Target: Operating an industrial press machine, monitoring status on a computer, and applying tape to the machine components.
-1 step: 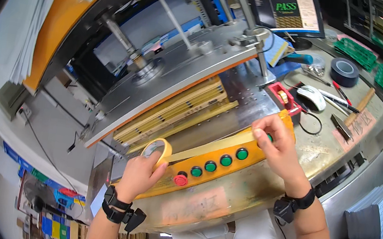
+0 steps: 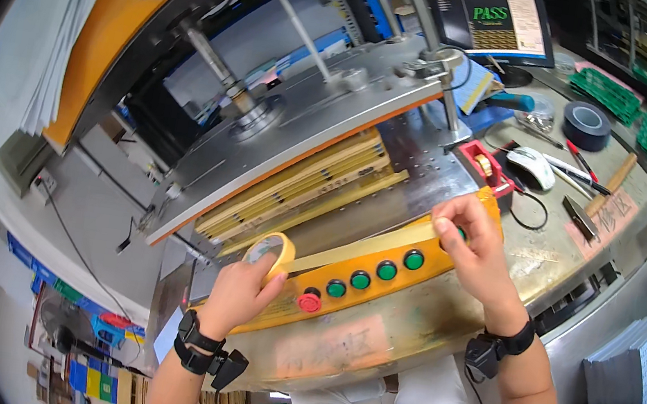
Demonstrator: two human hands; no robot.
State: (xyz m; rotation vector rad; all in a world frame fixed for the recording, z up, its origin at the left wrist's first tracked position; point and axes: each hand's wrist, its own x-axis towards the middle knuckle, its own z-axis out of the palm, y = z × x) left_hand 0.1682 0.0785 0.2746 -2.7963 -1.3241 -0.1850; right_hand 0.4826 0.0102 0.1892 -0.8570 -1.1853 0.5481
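My left hand (image 2: 247, 295) grips a roll of yellowish masking tape (image 2: 286, 259), its fingers hooked into the ring. A pulled-out tape strip (image 2: 366, 249) stretches taut from the roll to my right hand (image 2: 475, 252). There, thumb and fingers pinch the strip's free end. Both hands hover over an orange control panel (image 2: 370, 295) with several green push buttons (image 2: 387, 270) and a red mushroom button (image 2: 310, 300). My right fingers partly cover the rightmost green button.
Behind the panel stands a press with a metal plate (image 2: 302, 116) and yellow slatted fixture (image 2: 301, 182). To the right are a red tape dispenser (image 2: 484, 163), white mouse (image 2: 531, 167), dark tape roll (image 2: 586, 125), hammer (image 2: 611, 186) and monitor (image 2: 493, 23). Paper stacks (image 2: 641, 354) stand at far right.
The whole view has shifted slightly. Both hands keep their hold on the tape, and the strip between them looks the same.
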